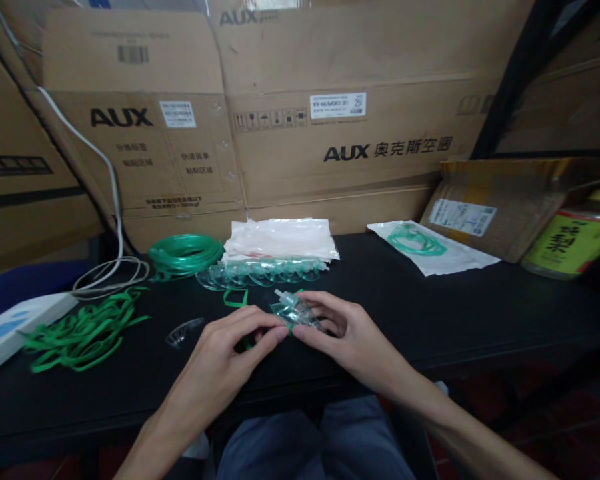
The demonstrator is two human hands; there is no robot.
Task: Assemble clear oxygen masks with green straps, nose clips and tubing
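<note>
Both my hands meet over the front of the black table [430, 313]. My right hand [345, 333] grips a clear plastic oxygen mask [294, 312] with a white connector on top. My left hand [230, 347] pinches the mask's near edge, with a green elastic strap [234, 300] by its fingers. A row of more clear masks [260, 273] lies just behind, in front of a stack of clear plastic bags [280, 239].
A coil of green tubing [184, 253] and a pile of green straps [80, 330] lie at the left, beside a white cable [107, 267] and a white box [10, 330]. A bagged mask [430, 247], a cardboard parcel [500, 207] and a jar [575, 237] sit at the right. Large cardboard boxes [330, 133] wall the back.
</note>
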